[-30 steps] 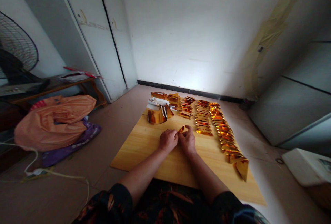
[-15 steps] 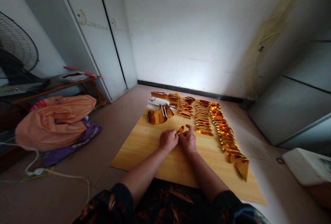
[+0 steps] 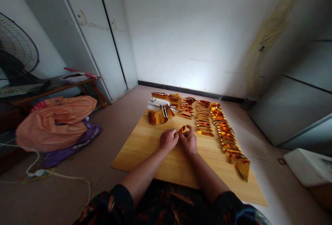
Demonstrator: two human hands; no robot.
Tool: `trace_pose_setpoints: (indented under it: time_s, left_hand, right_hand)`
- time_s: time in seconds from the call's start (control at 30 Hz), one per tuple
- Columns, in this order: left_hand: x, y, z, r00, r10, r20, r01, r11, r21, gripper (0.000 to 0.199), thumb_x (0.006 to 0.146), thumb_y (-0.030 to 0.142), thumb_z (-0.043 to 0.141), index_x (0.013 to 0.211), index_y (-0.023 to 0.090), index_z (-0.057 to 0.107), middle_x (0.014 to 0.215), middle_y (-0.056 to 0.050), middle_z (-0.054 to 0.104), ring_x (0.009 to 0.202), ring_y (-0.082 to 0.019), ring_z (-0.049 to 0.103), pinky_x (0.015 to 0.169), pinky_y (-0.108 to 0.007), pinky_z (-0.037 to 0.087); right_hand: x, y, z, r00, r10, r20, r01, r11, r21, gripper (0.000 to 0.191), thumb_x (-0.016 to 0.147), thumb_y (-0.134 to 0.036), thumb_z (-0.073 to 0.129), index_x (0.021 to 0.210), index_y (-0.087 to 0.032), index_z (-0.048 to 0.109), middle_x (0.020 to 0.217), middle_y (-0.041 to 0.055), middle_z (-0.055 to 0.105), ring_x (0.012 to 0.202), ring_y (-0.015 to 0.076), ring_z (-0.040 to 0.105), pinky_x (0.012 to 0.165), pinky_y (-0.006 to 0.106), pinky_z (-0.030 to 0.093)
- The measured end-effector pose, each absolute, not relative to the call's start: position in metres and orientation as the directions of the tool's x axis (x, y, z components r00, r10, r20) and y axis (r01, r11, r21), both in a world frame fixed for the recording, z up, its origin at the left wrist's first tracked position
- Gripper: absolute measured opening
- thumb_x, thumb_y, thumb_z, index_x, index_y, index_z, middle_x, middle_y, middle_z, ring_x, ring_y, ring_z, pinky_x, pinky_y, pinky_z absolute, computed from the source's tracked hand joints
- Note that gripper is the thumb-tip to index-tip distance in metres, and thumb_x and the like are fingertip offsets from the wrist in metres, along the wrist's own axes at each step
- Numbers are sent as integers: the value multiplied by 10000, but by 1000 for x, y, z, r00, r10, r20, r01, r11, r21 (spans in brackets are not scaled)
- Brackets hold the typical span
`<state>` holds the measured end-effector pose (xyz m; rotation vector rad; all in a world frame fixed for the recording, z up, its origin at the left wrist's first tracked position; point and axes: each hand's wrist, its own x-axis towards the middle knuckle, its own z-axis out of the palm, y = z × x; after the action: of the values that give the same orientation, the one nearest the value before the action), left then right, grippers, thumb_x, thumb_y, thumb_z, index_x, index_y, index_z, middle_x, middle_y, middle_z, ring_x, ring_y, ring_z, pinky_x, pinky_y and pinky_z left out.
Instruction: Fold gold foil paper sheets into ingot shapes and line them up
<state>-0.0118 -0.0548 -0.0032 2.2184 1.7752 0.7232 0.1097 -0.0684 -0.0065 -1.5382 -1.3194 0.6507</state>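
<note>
Head view: the left hand's fingertips (image 3: pixel 177 133) are pinched together on the near-left end of a small gold foil piece (image 3: pixel 182 129), whose long axis slants from near left to far right. That puts its free end toward the right hand (image 3: pixel 190 142), whose raised forefinger stands apart from the thumb (whether its other fingers grip the foil, I cannot tell). Both hands are close to the piece, the left directly on it. Beneath spreads a wooden board (image 3: pixel 137 155); far left sit curved gold sheets (image 3: pixel 156 117), and three rows of folded gold pieces (image 3: pixel 204 118) stand far and right.
</note>
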Motion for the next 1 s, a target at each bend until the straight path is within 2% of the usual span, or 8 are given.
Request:
trace_pose_setpoints:
  time_s: [0.17, 0.37, 0.53, 0.8, 1.0]
  left_hand:
    - [-14, -53, -3, 110, 966, 235, 783, -230, 578, 217, 852, 277, 453, 723, 201, 611, 722, -1, 651, 680, -130, 553, 601, -230, 329]
    - [-20, -49, -8, 111, 972, 206, 623, -230, 747, 269, 857, 324, 424, 753, 188, 632, 638, 27, 604, 620, -108, 527, 567, -206, 328]
    - [-22, -46, -12, 111, 971, 211, 549, -237, 801, 280, 840, 342, 428, 718, 176, 619, 604, 31, 561, 600, -103, 506, 560, -205, 323]
    - [-24, -42, -14, 236, 958, 164, 316, -236, 919, 323, 814, 403, 427, 651, 153, 551, 571, 28, 465, 581, -105, 439, 535, -203, 313]
    - [-24, -43, -13, 234, 958, 167, 260, -227, 939, 352, 818, 428, 431, 661, 148, 576, 592, 14, 494, 597, -117, 447, 562, -220, 325]
  right_hand:
    - [111, -69, -10, 269, 942, 203, 390, 86, -917, 599, 726, -390, 550, 1244, -121, 416, 626, -37, 607, 592, 156, 584, 621, 255, 448]
    - [118, -65, -18, 311, 932, 184, 314, 81, -946, 485, 758, -419, 509, 1144, -127, 495, 580, -47, 557, 552, 148, 543, 580, 256, 433]
    - [120, -65, -19, 269, 950, 160, 233, 97, -968, 453, 757, -442, 536, 1088, -133, 523, 625, -19, 596, 597, 153, 569, 598, 255, 449]
    - [119, -62, -20, 203, 961, 187, 259, 131, -957, 458, 720, -492, 598, 1013, -140, 601, 607, -13, 613, 562, 149, 566, 569, 250, 437]
    - [118, -62, -21, 213, 957, 198, 233, 147, -961, 442, 708, -499, 609, 984, -154, 601, 593, -17, 617, 541, 149, 564, 547, 248, 430]
